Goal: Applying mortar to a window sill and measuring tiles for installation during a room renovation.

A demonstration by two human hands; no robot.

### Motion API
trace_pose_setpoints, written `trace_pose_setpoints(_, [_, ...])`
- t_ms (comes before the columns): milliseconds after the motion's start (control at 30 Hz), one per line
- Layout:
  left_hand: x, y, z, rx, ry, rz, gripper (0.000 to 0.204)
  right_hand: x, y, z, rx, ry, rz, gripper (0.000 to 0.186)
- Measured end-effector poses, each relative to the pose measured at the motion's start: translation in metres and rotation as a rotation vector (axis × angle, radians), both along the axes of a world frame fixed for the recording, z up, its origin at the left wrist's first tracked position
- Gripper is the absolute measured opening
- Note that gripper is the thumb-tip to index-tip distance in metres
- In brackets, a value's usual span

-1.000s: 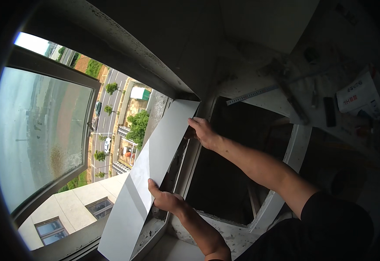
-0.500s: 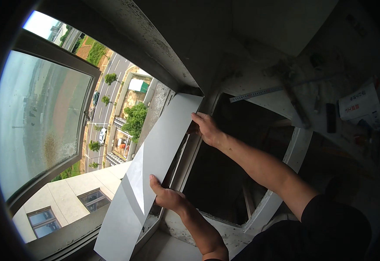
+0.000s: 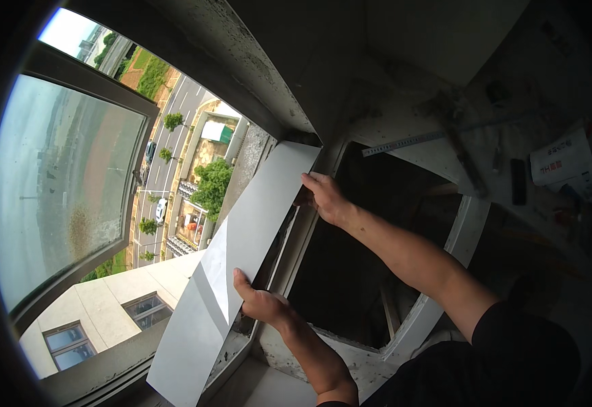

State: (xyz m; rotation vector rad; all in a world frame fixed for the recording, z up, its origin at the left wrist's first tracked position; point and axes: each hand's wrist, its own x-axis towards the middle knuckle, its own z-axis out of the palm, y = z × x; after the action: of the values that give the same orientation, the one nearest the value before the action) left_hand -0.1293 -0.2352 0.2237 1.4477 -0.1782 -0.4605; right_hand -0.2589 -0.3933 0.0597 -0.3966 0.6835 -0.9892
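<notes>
A long, flat white panel (image 3: 258,217) lies slantwise along the window opening, with a bright patch of sunlight on its middle. My left hand (image 3: 262,304) grips its near edge around the lower middle, thumb on top and fingers hidden underneath. Farther up the same edge, my right hand (image 3: 326,201) pinches the panel close to its upper end, its other fingers partly hidden behind it. That upper end meets the dark corner of the window frame (image 3: 288,122). The panel's lower end reaches down over the sill toward the bottom of the view.
An open window sash (image 3: 72,197) swings outward at left, above a road (image 3: 177,129) far below. Right of the panel is a dark rectangular opening with a pale frame (image 3: 464,234). A tape measure (image 3: 404,143), a black block (image 3: 518,182) and a white bag (image 3: 567,163) lie on the surface beyond.
The view has shifted slightly. Both hands keep the same grip, and the panel stays in nearly the same place against the window.
</notes>
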Motion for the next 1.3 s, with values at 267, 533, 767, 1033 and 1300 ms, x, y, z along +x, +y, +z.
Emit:
trace_pose_setpoints(267, [0.005, 0.004, 0.000, 0.045, 0.011, 0.002, 0.047, 0.004, 0.004, 0.002, 0.011, -0.014, -0.015, 0.032])
trace_pose_setpoints(533, [0.000, 0.004, 0.002, 0.008, 0.022, -0.003, 0.045, 0.003, 0.006, 0.000, 0.034, 0.016, -0.008, 0.030])
trace_pose_setpoints(767, [0.002, 0.006, 0.000, -0.004, 0.023, -0.018, 0.044, 0.003, 0.005, -0.001, 0.010, 0.000, -0.006, 0.030])
trace_pose_setpoints(1033, [-0.008, 0.003, 0.010, 0.039, 0.036, 0.004, 0.045, 0.002, 0.006, 0.004, -0.001, 0.006, -0.014, 0.031])
trace_pose_setpoints(1300, [-0.001, 0.010, -0.001, 0.040, 0.023, 0.014, 0.044, 0.003, 0.008, 0.006, 0.020, 0.010, -0.021, 0.030])
